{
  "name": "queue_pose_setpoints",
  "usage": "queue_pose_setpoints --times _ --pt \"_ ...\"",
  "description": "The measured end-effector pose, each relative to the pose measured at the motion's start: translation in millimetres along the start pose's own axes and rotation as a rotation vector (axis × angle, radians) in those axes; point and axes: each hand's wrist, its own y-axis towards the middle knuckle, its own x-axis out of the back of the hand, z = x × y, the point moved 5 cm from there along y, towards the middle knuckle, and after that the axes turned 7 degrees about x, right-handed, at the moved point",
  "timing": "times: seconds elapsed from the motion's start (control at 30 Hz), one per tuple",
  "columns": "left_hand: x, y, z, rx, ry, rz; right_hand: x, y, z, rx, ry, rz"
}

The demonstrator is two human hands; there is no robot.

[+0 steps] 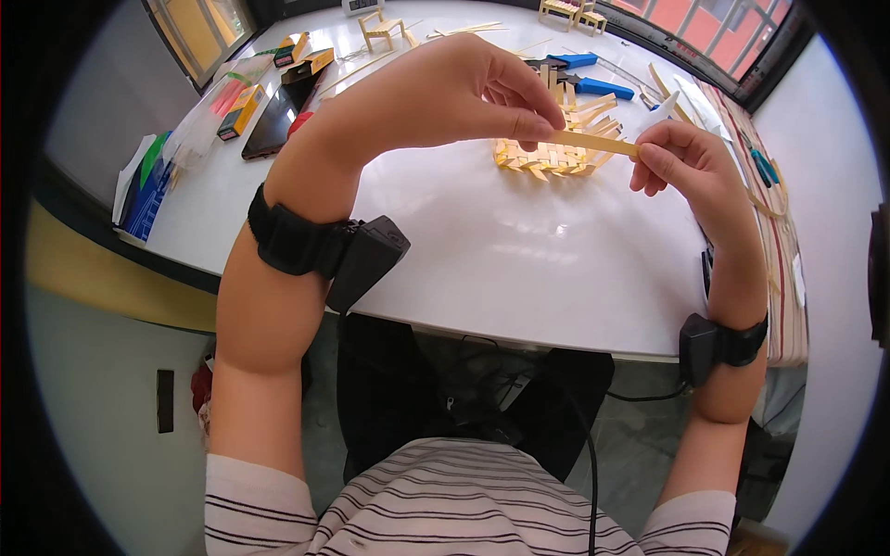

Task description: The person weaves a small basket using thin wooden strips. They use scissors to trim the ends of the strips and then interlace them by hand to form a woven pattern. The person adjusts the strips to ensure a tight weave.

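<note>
A short, flat bamboo strip (pixel 596 142) is stretched between my two hands above the white table. My left hand (pixel 482 97) pinches one end between thumb and fingers. The other end is pinched by my right hand (pixel 681 159), a little lower and to the right. Behind the strip, on the tabletop, stands a partly woven piece of pale strips (pixel 547 159), with loose strip ends sticking up and out from it. My left hand and the strip cover some of this weaving.
Blue-handled pliers (pixel 598 88) lie behind the weaving. A white-tipped glue bottle (pixel 660 109) stands near my right hand. Left are a dark phone (pixel 278 120), small yellow boxes (pixel 241 113) and plastic bags (pixel 209 116). A miniature chair (pixel 381 31) stands at the back.
</note>
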Motion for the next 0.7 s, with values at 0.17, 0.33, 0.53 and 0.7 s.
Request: queue_pose_setpoints --times 0.17,0.33,0.53,0.7 --pt "-1.3 1.4 3.3 -0.011 -0.025 -0.007 6.0 -0.6 -3.6 0.004 -0.007 -0.056" --pt "3.0 2.4 9.1 0.015 -0.086 -0.104 13.2 1.6 3.7 0.186 0.283 -0.140" --pt "-13.4 6.9 1.9 0.021 -0.223 -0.046 -7.9 -1.6 13.4 0.341 0.380 -0.028" --pt "-24.0 7.8 -1.5 -0.035 -0.198 -0.045 -19.2 -0.8 19.0 0.396 0.261 -0.002"
